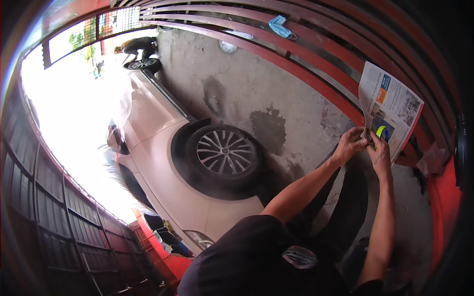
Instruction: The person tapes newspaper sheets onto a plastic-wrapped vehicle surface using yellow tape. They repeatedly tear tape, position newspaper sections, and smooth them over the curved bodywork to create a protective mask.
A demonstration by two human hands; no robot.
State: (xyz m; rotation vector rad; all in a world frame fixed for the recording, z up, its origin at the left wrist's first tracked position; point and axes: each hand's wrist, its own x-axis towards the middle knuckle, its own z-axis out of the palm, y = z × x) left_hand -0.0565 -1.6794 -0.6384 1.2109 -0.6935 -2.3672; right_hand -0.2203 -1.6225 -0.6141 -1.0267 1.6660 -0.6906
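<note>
A printed newspaper sheet [392,101] leans over the red slats at the right, in front of both hands. My left hand [351,146] is closed, its fingertips pinching the sheet's lower left edge. Close beside it, my right hand [379,157] is closed around a yellow-green and blue ring, which looks like a roll of tape [380,131]. The fingertips of the two hands nearly meet; any strip of tape between them is too small to make out.
A light-coloured car [160,167] stands at the left, its spoked wheel [225,152] nearest me. A blue face mask [280,26] lies on the red slats [326,54]. Wet patches mark the concrete floor [237,81]. Another person [139,47] bends over a wheel [144,64] far off.
</note>
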